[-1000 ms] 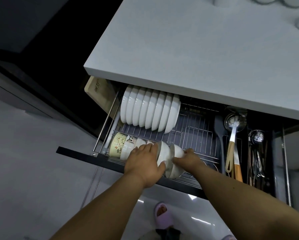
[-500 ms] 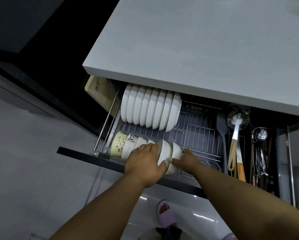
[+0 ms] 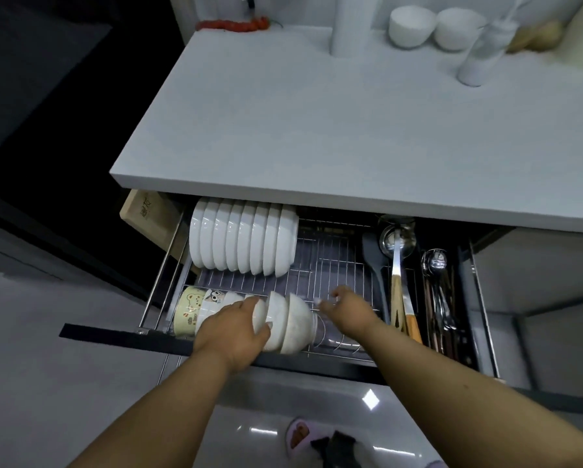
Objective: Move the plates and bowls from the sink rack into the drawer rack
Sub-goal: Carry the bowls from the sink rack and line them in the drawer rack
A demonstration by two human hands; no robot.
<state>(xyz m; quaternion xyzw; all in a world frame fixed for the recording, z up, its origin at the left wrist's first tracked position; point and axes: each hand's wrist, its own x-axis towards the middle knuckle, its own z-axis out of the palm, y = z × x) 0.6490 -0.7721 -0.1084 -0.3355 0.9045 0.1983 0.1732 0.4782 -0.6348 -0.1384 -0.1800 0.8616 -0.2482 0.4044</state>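
Spatula (image 3: 374, 261), ladle (image 3: 397, 244) beside drawer rack (image 3: 330, 265).

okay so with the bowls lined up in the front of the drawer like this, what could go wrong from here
1. The white bowls stand on edge, with only the left hand on them; the right hand is off. They might tip toward the bare rack.
2. Sliding the drawer front shut could jolt them against each other.
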